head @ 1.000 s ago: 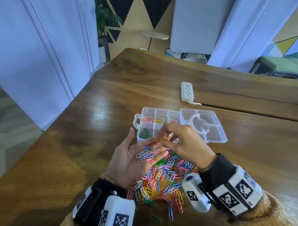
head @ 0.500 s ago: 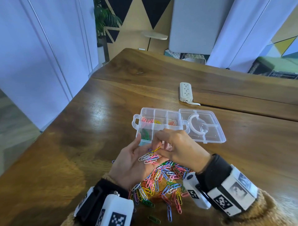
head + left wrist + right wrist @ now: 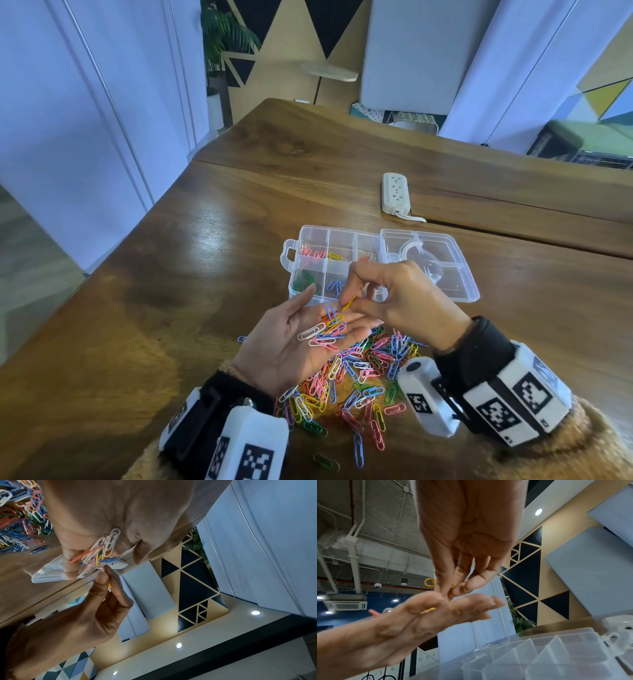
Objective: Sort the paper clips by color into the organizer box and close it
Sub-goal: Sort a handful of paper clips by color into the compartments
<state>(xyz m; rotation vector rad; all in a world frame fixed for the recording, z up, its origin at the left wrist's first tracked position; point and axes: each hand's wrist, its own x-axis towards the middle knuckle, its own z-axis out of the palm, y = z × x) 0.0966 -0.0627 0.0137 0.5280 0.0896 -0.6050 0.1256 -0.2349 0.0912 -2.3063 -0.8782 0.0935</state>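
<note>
My left hand (image 3: 308, 339) lies palm up over the table, its fingers nearly straight, carrying several mixed paper clips (image 3: 325, 330). My right hand (image 3: 352, 308) pinches a yellow paper clip (image 3: 348, 304) between thumb and fingertips just above those clips; the yellow clip (image 3: 429, 582) also shows in the right wrist view. A clear organizer box (image 3: 298, 294) stands open behind the hands, with pink, yellow, green and blue clips in separate compartments and its lid (image 3: 455, 274) flat to the right. A heap of coloured clips (image 3: 356, 380) lies under and before the hands.
A white power strip (image 3: 395, 193) lies on the wooden table (image 3: 191, 274) behind the box. Stray clips (image 3: 358, 448) lie near the front edge. The table's left edge drops to the floor beside white wall panels.
Both hands have drifted slightly toward me and to the right. The right hand has lifted the yellow clip a little clear of the clips in the left palm.
</note>
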